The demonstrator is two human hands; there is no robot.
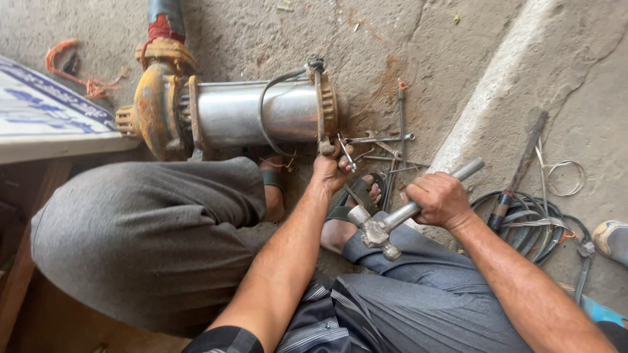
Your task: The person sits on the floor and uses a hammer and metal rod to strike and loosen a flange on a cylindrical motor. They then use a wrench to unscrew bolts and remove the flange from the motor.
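A submersible pump (252, 112) with a shiny steel body and rusty yellow end housing lies on its side on the concrete floor. My left hand (332, 168) grips a thin metal tool (346, 152) pressed against the pump's rusty end flange (325, 104). My right hand (441, 198) holds an all-metal hammer (392, 222) by its handle, the head hanging low near my knee, clear of the pump. A black cable (267, 111) loops over the steel body.
Long bolts and wrenches (392, 140) lie on the floor right of the pump. A coil of black cable (530, 219), a chisel (520, 170) and wire loops (566, 176) sit at the right. A blue-patterned board (46, 114) stands left. Another person's shoe (611, 238) shows at the right edge.
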